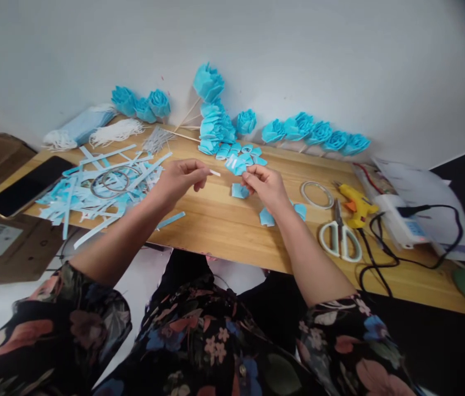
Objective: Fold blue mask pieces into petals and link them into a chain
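My left hand (183, 179) is closed in a pinch on a small white strip (215, 172) that sticks out to the right. My right hand (264, 184) is closed on a small blue folded paper petal (234, 163), held just above the wooden table (224, 225). The two hands are a short gap apart. More blue folded petals (241, 191) lie under and around the right hand, and a heap of them (241, 151) sits just behind.
Blue paper roses (310, 132) line the wall. Blue strip offcuts and wire rings (109, 184) lie left, beside a phone (26, 187). Right of my hands are a white ring (317, 193), scissors (339, 236), a yellow glue gun (356, 203) and black cable (422, 242).
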A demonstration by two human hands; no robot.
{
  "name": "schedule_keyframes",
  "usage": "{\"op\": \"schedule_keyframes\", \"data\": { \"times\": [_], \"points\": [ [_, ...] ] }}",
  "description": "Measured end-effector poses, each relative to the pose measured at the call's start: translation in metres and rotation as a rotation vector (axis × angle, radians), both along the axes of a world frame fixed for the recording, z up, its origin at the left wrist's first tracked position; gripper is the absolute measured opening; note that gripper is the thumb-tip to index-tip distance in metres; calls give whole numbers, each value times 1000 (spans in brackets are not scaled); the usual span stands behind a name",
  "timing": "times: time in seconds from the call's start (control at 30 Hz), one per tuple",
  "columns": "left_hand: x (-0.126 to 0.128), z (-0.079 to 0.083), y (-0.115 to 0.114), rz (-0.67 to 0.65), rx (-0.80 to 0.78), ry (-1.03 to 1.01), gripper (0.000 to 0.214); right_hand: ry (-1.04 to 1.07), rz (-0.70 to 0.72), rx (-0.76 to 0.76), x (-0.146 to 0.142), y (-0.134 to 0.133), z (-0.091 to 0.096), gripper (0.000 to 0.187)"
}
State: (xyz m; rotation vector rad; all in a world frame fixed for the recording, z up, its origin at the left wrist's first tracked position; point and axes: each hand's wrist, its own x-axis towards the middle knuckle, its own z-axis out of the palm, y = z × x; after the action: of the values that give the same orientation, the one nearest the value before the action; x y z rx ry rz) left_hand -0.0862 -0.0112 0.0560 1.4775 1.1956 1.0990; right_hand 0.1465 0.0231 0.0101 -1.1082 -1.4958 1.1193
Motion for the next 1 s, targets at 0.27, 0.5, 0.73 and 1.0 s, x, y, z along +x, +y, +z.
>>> {"op": "schedule_keyframes", "data": {
  "times": [0.27,0.5,0.73,1.0],
  "points": [
    [29,-12,-2,55,391,183,13,42,35,-7,1,0,0,32],
    [23,-28,9,100,1000,489,9,128,158,-119,-2,-8,12,40],
    [22,-39,13,116,1258,472,15,202,239,-153,-2,-13,17,41],
    [26,-49,12,186,1385,624,15,214,278,-176,-3,-14,17,44]
  ]
}}
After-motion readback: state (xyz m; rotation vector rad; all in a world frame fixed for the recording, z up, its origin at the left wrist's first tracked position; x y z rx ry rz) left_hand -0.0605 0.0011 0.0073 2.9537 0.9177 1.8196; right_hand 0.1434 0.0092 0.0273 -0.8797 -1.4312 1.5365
